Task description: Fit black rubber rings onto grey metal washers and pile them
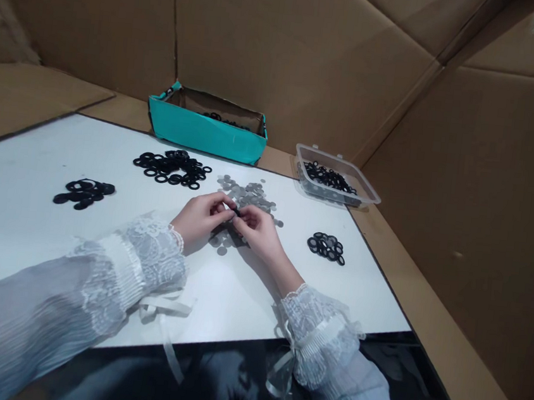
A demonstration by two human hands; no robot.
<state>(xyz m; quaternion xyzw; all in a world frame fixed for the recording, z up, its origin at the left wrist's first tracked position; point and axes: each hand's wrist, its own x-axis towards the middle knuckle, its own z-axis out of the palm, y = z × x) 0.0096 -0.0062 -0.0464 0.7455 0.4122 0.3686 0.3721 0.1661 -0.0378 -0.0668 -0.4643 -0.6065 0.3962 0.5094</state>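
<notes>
My left hand (pixel 206 219) and my right hand (pixel 260 230) meet above a white board (pixel 197 320). Between their fingertips they pinch a small black ring (pixel 236 211), mostly covered by the fingers. Both hands are closed. Spread under and behind them is a pile of small grey translucent discs (pixel 248 193). To the right of my right hand lies a cluster of black rings with grey centres (pixel 326 247). A larger heap of open black rings (pixel 170 167) sits beyond my left hand. Farther left is a group of black discs and rings (pixel 84 192).
A turquoise open box (pixel 206 139) with black rings inside stands at the back. A clear plastic container (pixel 329 195) holding more black rings is at the back right. Cardboard walls (pixel 282 55) rise behind and to the right. Loose ribbons (pixel 167 307) hang from my sleeves.
</notes>
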